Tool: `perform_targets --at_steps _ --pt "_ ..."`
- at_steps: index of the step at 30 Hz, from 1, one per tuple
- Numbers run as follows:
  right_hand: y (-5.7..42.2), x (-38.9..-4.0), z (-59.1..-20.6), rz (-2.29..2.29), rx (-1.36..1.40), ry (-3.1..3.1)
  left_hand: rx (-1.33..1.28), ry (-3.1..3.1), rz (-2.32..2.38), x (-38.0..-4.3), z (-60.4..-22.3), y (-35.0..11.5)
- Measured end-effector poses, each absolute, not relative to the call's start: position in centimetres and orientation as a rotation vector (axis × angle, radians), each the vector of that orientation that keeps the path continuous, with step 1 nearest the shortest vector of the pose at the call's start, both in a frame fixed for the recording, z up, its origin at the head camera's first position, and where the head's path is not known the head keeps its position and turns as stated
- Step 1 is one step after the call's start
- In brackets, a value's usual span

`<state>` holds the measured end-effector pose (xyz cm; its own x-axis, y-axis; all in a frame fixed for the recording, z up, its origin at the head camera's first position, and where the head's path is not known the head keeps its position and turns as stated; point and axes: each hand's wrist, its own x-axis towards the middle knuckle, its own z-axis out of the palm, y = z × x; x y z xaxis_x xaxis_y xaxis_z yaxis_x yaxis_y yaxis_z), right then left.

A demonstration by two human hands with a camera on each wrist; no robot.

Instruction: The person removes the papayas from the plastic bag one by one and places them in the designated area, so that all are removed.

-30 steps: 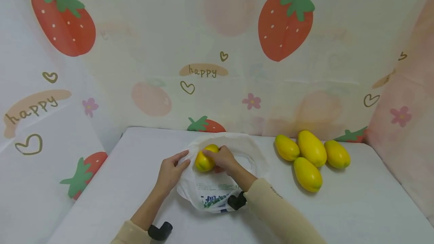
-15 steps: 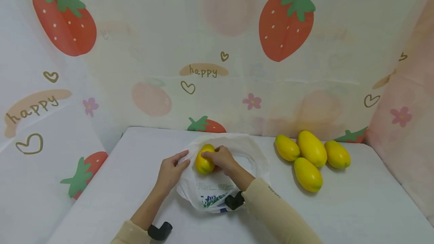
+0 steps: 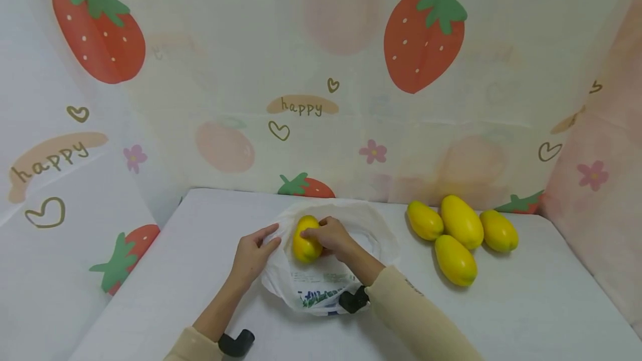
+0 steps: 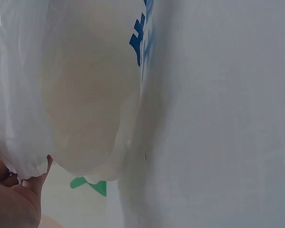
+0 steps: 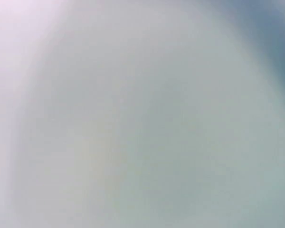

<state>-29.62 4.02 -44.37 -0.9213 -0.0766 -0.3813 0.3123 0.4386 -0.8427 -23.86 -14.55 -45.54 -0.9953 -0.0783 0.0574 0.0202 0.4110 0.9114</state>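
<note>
A white plastic bag [image 3: 346,213] with blue and green print lies with its mouth open in the middle of the table. At its left rim my left hand [image 3: 251,258] pinches the thin edge; in the left wrist view, that hand [image 4: 14,199] has thumb and fingers at the gathered plastic [image 4: 23,142]. My right hand [image 3: 333,237] reaches over the bag and grips a yellow mango [image 3: 305,248], its thumb across the front. The mango stands nearly upright inside the bag's mouth, and its right side is hidden by the hand. Blurred pale plastic [image 5: 147,118] fills the right wrist view.
Several yellow mangoes [image 3: 460,223] lie close together at the back right of the white table [image 3: 521,305]. A curtain [image 3: 241,43] with printed strawberries rises behind the table's back edge. Black wrist mounts [image 3: 237,343] stick out beside both sleeves.
The mango has turned from slanted to nearly upright and shifted slightly right and toward me in my right hand. My left hand keeps its place on the bag's rim.
</note>
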Motion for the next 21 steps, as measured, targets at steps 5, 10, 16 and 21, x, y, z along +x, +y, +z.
perform_targets --at_steps 5,10,16,21 --pt "4.5 -29.4 -44.3 -1.441 0.198 2.353 0.058 -2.55 -1.657 -23.8 -45.6 -14.5" --pt "5.1 -29.2 -44.3 -1.418 0.172 2.364 0.063 -2.543 -1.652 -23.7 -45.6 -14.5" --pt "6.0 -28.8 -44.1 -1.4 0.108 2.377 0.069 -2.547 -1.644 -23.8 -45.7 -14.5" --pt "6.6 -28.5 -43.9 -1.39 0.068 2.386 0.069 -2.553 -1.634 -23.8 -45.6 -14.5"
